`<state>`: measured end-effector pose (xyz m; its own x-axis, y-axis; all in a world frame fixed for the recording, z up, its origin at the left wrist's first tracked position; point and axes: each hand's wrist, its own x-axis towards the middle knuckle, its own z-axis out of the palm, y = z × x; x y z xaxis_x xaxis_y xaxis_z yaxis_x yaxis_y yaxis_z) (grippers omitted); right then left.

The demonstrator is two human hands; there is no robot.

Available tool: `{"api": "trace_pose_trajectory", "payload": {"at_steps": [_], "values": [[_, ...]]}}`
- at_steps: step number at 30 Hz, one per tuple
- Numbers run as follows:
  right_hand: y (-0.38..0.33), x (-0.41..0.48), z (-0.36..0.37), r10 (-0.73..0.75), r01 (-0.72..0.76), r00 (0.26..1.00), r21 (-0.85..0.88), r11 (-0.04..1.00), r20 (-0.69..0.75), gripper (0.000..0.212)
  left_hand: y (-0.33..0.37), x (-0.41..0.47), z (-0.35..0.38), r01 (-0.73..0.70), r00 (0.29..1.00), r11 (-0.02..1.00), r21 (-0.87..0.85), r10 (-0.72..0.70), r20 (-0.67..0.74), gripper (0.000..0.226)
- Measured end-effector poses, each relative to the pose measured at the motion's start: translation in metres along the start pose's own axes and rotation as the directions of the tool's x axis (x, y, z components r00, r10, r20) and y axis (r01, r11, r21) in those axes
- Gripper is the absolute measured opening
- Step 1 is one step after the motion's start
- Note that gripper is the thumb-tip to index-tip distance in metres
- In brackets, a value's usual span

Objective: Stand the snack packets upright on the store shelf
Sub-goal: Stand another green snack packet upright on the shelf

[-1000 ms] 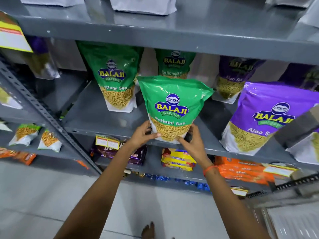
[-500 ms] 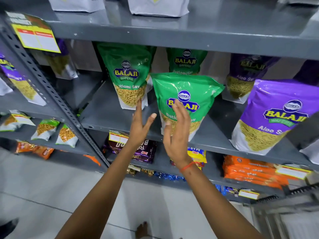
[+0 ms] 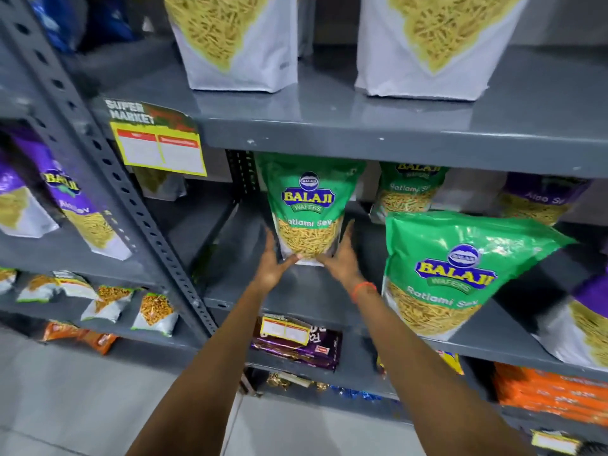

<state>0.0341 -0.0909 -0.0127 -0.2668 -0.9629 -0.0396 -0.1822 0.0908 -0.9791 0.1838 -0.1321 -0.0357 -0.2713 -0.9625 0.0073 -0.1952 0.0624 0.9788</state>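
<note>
Two hands cup the base of a green Ratlami Sev packet (image 3: 307, 212) at centre frame: left hand (image 3: 273, 268) against its lower left edge, right hand (image 3: 340, 263) against its lower right, equally near. The packet's long axis runs vertical on the grey shelf (image 3: 230, 245), with free space left; another green packet (image 3: 450, 274) leans right.

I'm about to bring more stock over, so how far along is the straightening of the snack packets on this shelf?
Partly done. The front green Ratlami Sev packet on the right already stands upright near the shelf edge. In hand: the left hand and right hand cup the base of the rear green packet. Left: let go of it; the purple packet at far right looks tilted.
</note>
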Motion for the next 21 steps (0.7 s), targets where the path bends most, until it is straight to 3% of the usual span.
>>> {"api": "trace_pose_trajectory", "payload": {"at_steps": [2, 5, 11, 21], "values": [[0.009, 0.009, -0.002, 0.000, -0.004, 0.998, 0.058, 0.998, 0.066, 0.094, -0.004, 0.008, -0.004, 0.032, 0.999, 0.999, -0.034, -0.031, 0.034, 0.059], [0.026, 0.000, 0.002, 0.021, -0.023, 0.999, 0.054, 0.998, 0.041, 0.075, -0.009, 0.000, -0.016, 0.052, 0.998, 0.998, -0.030, -0.051, 0.025, 0.042], [0.044, -0.068, 0.024, -0.050, 0.051, 0.998, -0.009, 0.999, 0.044, 0.075, -0.023, -0.060, -0.048, 0.043, 0.998, 0.996, 0.082, -0.046, 0.040, 0.041], [0.027, -0.097, 0.031, 0.023, -0.017, 0.997, -0.082, 0.996, 0.078, 0.074, -0.020, -0.091, -0.059, 0.061, 0.997, 0.998, 0.022, -0.062, 0.037, 0.037]]}}
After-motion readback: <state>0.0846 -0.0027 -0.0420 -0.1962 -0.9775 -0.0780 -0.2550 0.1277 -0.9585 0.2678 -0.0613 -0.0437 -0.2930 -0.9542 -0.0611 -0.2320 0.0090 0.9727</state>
